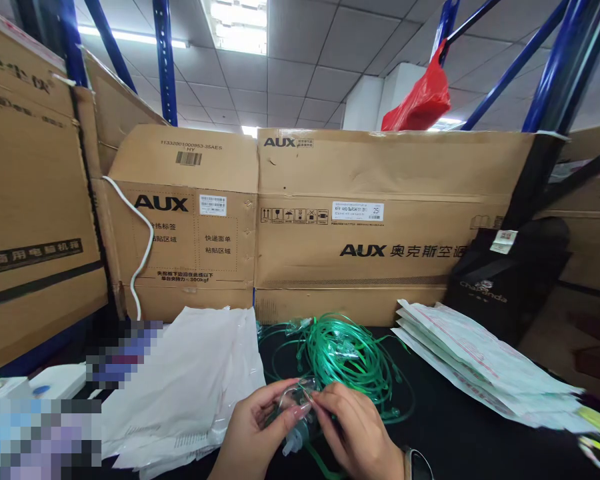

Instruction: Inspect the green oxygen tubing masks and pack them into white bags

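My left hand [263,427] is closed around a clear plastic oxygen mask [296,395], low in the middle of the view. Its translucent nozzle [294,441] points down toward me. From the other side my right hand [354,427] pinches the mask's edge between thumb and fingertips; a thin strand shows there, though its exact hold is partly hidden. Just behind both hands lies a loose coil of green tubing [347,360], with some clear plastic among its loops. A flat green band [325,461] runs below my right hand.
White plastic bags [190,380] are stacked at left, and a pile of white printed packets [485,363] lies at right. Cardboard boxes [400,173] wall off the back of the black table [430,440]. A black bag [500,287] and a white cable [143,260] stand near the sides.
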`<state>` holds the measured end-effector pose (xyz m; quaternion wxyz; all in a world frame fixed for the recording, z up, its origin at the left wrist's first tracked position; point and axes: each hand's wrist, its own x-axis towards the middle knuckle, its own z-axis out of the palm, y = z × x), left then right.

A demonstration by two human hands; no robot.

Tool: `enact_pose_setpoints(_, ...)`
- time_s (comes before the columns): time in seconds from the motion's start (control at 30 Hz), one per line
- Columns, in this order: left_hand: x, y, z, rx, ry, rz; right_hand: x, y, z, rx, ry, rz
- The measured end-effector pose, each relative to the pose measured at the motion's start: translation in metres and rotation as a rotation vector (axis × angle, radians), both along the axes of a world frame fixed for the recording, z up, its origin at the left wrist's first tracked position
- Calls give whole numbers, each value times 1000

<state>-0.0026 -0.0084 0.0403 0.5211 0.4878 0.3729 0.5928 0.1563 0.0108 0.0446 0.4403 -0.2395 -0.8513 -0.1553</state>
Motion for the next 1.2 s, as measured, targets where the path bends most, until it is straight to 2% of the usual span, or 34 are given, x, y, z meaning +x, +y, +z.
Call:
enact_pose_setpoints(0.2, 0, 0, -2, 25, 25, 2, 1, -1, 0, 9, -35, 1)
enact_pose_setpoints(0.4, 0, -1, -7, 75, 206, 65, 1, -2, -1, 22, -76, -12)
enact_pose_setpoints(0.5, -1, -1, -8, 115, 261, 39, 2, -1, -4, -9, -87, 0)
enact_pose_setpoints(0.57, -2, 0, -9, 131, 284, 6, 2, 0, -5, -94, -49, 8)
enact_pose_setpoints(0.67, -5, 3, -12, 126, 343, -22, -1, 3, -2, -383, 91, 23)
enact_pose_setpoints(0.77, -5, 5, -16, 113, 374, 16, -4, 7, 5, -662, 183, 73)
enact_pose_setpoints(0.87, -3, 5, -18, 120, 374, 57, -7, 12, 10, -828, 244, 100)
enact_pose_setpoints(1.0, 0, 3, -18, 134, 420, 94, -9, 13, 11, -959, 304, 124)
enact_pose_setpoints(1.2, 4, 5, -23, 94, 369, 69, -13, 9, 8, -978, 440, 160)
